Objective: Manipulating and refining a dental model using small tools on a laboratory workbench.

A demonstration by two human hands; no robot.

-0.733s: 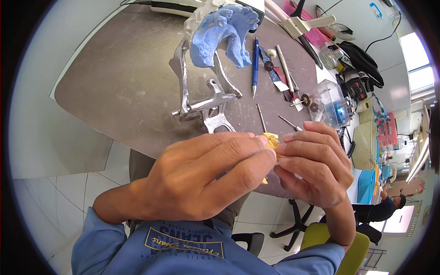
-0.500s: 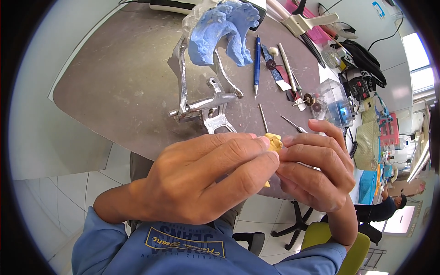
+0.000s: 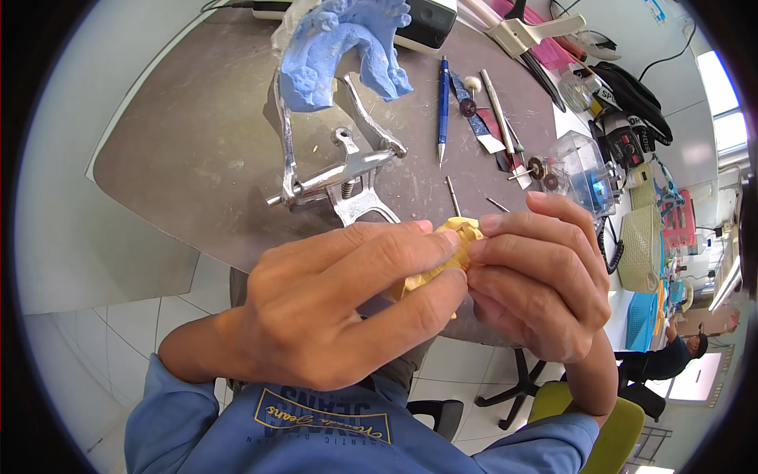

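Note:
My left hand [image 3: 347, 296] is closed round a yellow dental plaster cast [image 3: 466, 230], mostly covering it. From the other side, my right hand [image 3: 545, 280] pinches the cast's right edge between thumb and fingertips. Yellow plaster shows between the two hands and under the left fingers. Just beyond them on the grey-brown bench stands a metal dental articulator [image 3: 335, 175]. A blue horseshoe-shaped dental cast [image 3: 308, 79] is on its upper part, with whitish plaster behind.
A blue mechanical pencil [image 3: 443, 110], a pale handled tool [image 3: 497, 110] and abrasive strips [image 3: 476, 126] lie on the bench. Right of them are a clear plastic box [image 3: 576, 158] and a woven basket [image 3: 639, 249]. Farther off, a person in dark clothing [image 3: 671, 359] sits.
The yellow cast has turned in my hands and shows more of its surface. The articulator and blue cast appear farther left in the view.

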